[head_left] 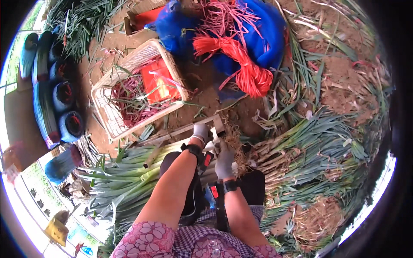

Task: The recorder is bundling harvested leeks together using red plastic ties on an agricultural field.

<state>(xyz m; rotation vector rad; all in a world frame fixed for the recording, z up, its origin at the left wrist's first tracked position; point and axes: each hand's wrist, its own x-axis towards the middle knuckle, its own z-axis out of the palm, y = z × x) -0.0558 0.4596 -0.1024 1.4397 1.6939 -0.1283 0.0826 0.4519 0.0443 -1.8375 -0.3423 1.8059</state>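
Note:
My left hand (201, 131), in a pale glove, is closed beside the end of a wooden frame (178, 130). Just below and to its right is my gloved right hand (224, 164), fingers bent next to a tangle of leek roots (235, 146). Both hands are over the root end of a pile of leeks (140, 163), whose green leaves spread to the left. What the fingers grip is too small or hidden to make out. Dark bands with red-marked boxes circle both wrists.
A white plastic crate (99, 101) holds pink strips and a red packet. Red twine (247, 64) lies on blue netting (273, 34). More leeks (309, 146) heap at right. Netted bundles (45, 107) are stacked at left; a yellow container (57, 230) stands lower left.

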